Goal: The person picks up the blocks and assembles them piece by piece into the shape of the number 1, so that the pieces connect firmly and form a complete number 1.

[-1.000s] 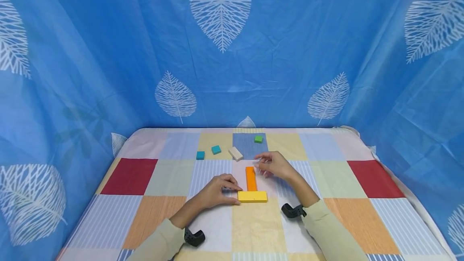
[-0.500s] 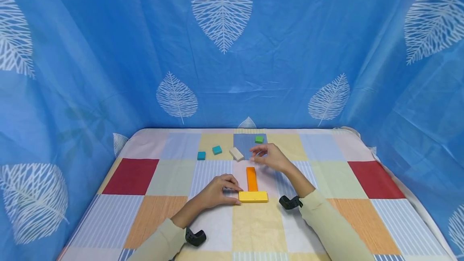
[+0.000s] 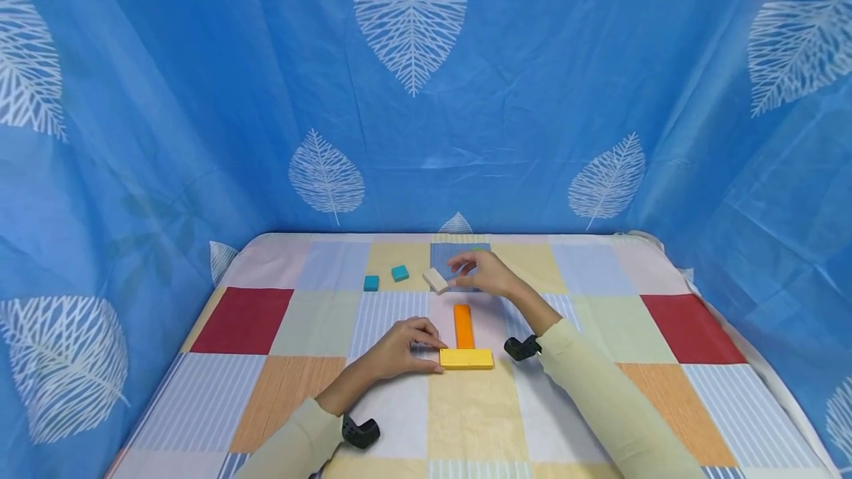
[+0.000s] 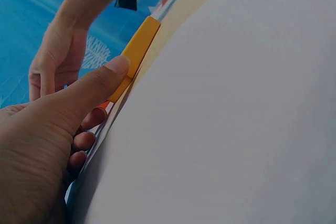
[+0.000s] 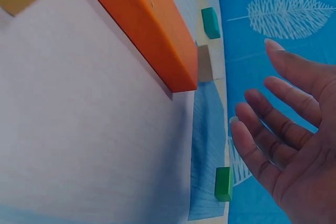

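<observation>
A yellow block point(image 3: 466, 359) lies crosswise in front of an orange block point(image 3: 463, 326), its long far side against the orange one's near end. My left hand point(image 3: 402, 350) pinches the yellow block's left end; in the left wrist view the thumb point(image 4: 118, 65) lies along it. Past the orange block, my right hand point(image 3: 486, 273) reaches over the cloth with loosely bent fingers and holds nothing. Its fingertips are just right of a cream block point(image 3: 435, 280). The right wrist view shows that hand point(image 5: 294, 124) with its fingers spread apart.
Two teal blocks point(image 3: 399, 273) lie left of the cream block. A green block point(image 5: 224, 184) sits at the far side, mostly hidden behind my right hand in the head view. The patchwork cloth point(image 3: 319, 324) covers the table, and a blue curtain point(image 3: 499, 131) hangs around it.
My right hand has moved away from beside the orange block, forward and left to the cream block, covering most of the green block. My left hand has stayed on the yellow block.
</observation>
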Demonstrator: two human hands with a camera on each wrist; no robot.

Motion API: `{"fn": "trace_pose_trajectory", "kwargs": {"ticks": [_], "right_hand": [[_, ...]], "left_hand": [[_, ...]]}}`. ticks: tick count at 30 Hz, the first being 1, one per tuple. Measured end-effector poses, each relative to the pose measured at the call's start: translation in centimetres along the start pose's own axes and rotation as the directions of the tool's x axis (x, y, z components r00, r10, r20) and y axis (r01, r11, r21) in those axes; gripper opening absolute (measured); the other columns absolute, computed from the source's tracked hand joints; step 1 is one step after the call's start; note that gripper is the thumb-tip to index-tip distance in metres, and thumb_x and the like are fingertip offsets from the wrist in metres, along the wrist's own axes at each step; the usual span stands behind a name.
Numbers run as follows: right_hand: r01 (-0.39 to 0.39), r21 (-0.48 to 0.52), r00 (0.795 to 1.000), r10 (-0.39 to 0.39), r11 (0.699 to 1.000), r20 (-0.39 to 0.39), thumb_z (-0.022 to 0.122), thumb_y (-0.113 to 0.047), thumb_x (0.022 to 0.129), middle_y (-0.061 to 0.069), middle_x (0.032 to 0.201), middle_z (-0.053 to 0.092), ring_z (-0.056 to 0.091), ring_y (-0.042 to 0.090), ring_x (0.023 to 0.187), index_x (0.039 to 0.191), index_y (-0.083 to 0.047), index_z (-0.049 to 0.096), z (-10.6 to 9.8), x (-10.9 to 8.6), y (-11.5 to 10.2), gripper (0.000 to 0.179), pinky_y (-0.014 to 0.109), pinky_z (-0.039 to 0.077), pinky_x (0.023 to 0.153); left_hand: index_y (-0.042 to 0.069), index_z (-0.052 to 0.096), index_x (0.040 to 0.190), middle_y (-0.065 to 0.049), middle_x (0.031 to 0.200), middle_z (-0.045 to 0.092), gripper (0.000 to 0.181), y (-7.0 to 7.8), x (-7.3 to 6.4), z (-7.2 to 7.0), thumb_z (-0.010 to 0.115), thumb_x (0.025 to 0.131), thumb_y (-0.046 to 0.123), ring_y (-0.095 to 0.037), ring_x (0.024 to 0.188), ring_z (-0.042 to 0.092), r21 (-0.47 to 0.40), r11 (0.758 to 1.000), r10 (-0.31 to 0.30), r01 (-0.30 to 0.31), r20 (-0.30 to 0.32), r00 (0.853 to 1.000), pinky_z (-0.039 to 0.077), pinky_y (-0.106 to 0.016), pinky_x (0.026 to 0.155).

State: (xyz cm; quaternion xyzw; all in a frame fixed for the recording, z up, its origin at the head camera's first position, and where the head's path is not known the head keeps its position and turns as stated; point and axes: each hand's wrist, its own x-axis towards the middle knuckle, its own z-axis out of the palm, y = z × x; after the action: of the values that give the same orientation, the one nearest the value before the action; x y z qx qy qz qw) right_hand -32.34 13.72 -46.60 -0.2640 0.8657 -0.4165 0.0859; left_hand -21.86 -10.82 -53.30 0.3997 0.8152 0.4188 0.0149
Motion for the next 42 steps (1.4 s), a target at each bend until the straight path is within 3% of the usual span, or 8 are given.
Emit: {"fn": "trace_pose_trajectory", "kwargs": {"ticks": [7, 15, 36, 42], "right_hand": [[0.008, -0.005, 1.0, -0.008, 1.0, 0.028, 0.079, -0.011, 0.089, 0.016, 0.115, 0.07, 0.066, 0.025, 0.095, 0.126, 0.002, 0.068, 0.2, 1.4, 0.4, 0.042, 0.037, 0.056, 0.081], [-0.078, -0.048, 0.996, 0.08, 0.996, 0.038, 0.083, -0.013, 0.085, 0.012, 0.117, 0.069, 0.067, 0.021, 0.094, 0.127, -0.003, 0.069, 1.2, 2.6, 0.8, 0.045, 0.034, 0.057, 0.08], [-0.068, -0.162, 0.981, 0.096, 0.984, 0.167, 0.088, -0.015, 0.081, 0.011, 0.122, 0.065, 0.061, 0.02, 0.095, 0.135, -0.008, 0.065, 1.8, 3.8, 0.3, 0.06, 0.035, 0.055, 0.082], [-0.053, -0.174, 0.983, 0.082, 0.983, 0.166, 0.087, -0.016, 0.081, 0.011, 0.12, 0.065, 0.06, 0.019, 0.094, 0.135, -0.007, 0.065, 1.9, 3.8, 0.2, 0.06, 0.035, 0.054, 0.084]], "left_hand": [[0.015, 0.082, 0.106, 0.011, 0.101, 0.065, 0.032, -0.1, 0.2, -0.1, 0.089, 0.079, 0.031, -0.007, 0.096, 0.057, -0.005, 1.0, -0.009, 0.009, -0.002, 1.0, 0.05, -0.029, 0.091], [0.014, 0.081, 0.106, 0.008, 0.101, 0.065, 0.032, 0.1, 0.0, 0.2, 0.089, 0.079, 0.029, -0.007, 0.096, 0.057, -0.007, 1.0, 0.015, -0.015, -0.009, 1.0, 0.05, -0.028, 0.09], [0.014, 0.082, 0.105, 0.009, 0.101, 0.065, 0.031, 0.1, 0.0, 0.1, 0.09, 0.078, 0.026, -0.006, 0.097, 0.058, -0.006, 1.0, -0.011, 0.011, -0.005, 1.0, 0.049, -0.028, 0.092], [0.014, 0.082, 0.106, 0.01, 0.101, 0.064, 0.032, -0.2, -0.1, 0.2, 0.09, 0.078, 0.028, -0.005, 0.097, 0.057, -0.004, 1.0, -0.003, 0.003, -0.014, 1.0, 0.05, -0.028, 0.09]]}}
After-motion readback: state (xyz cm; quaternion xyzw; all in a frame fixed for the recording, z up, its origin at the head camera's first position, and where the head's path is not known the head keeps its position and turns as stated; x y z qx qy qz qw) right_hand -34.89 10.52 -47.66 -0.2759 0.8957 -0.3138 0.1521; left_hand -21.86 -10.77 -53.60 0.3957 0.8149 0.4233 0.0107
